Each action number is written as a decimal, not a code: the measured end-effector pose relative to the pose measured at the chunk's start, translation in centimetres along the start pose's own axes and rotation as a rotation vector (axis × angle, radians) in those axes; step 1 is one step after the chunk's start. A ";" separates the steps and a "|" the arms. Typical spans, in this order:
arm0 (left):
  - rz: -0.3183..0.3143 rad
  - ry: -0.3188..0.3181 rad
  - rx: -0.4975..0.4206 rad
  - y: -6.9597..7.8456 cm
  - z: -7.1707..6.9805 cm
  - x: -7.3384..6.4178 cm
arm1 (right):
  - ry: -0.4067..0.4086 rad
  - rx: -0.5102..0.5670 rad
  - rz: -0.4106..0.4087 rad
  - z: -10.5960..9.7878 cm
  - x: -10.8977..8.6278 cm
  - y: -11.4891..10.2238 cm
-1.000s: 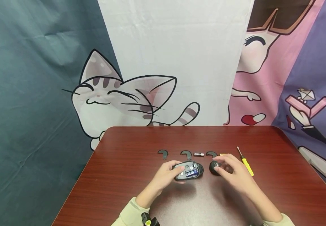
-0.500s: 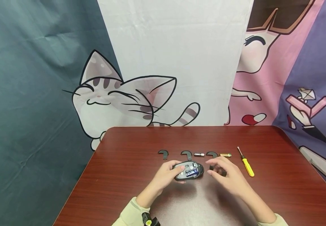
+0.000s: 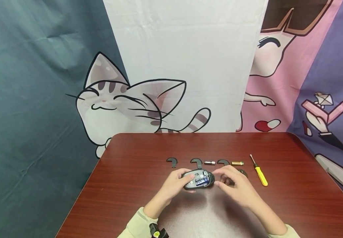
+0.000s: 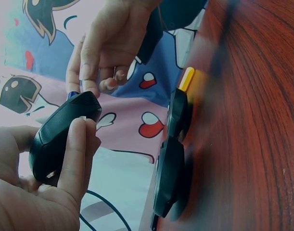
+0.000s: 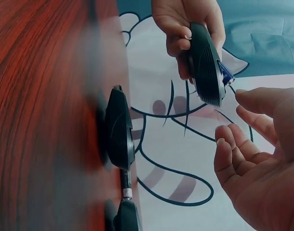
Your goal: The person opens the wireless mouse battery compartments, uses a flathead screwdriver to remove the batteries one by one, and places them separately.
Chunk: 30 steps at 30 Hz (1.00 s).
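My left hand (image 3: 175, 183) holds a black computer mouse (image 3: 190, 186) above the table, its underside turned up and the battery bay uncovered. A blue battery (image 3: 201, 182) shows in the bay; in the right wrist view its end tilts up out of the mouse. My right hand (image 3: 238, 185) is at the front end of the mouse. Its thumb and fingers are loosely bent and hold nothing, with a small gap to the battery (image 5: 227, 73) in the right wrist view. Beyond the right hand, part of another black mouse (image 3: 242, 172) shows on the table.
Three dark curved covers, one of them the leftmost cover (image 3: 172, 162), lie in a row on the red-brown table (image 3: 123, 198). A silver battery (image 3: 209, 163) and a gold battery (image 3: 237, 163) lie among them. A yellow-handled screwdriver (image 3: 260, 175) is at the right. A printed curtain (image 3: 183, 49) hangs behind.
My right hand has moved left from the black mouse on the table to the front end of the held mouse, uncovering the gold battery. The left hand has stayed in place.
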<state>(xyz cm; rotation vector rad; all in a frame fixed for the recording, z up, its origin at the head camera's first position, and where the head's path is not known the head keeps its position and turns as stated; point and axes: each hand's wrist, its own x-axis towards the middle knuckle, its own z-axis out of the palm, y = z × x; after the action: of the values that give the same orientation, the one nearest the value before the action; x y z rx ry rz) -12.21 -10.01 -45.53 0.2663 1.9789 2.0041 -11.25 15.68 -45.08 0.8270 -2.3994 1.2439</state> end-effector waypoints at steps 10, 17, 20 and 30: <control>0.000 -0.005 0.007 -0.1 -0.1 0.0 | -0.003 0.023 -0.036 0.6 0.1 -0.3; 0.006 -0.013 0.010 -0.3 -0.2 0.1 | -0.015 0.039 -0.037 1.1 0.1 -0.2; 0.001 -0.007 0.011 -0.3 -0.2 0.1 | -0.020 0.032 -0.031 1.2 0.1 -0.3; 0.004 -0.010 0.019 -0.3 -0.2 0.1 | -0.035 0.010 -0.020 1.3 0.2 -0.5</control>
<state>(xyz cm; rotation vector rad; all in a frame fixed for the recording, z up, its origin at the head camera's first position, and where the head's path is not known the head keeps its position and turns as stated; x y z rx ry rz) -12.29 -10.14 -45.85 0.2846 1.9939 1.9834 -11.07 14.30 -45.43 0.8812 -2.4077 1.2452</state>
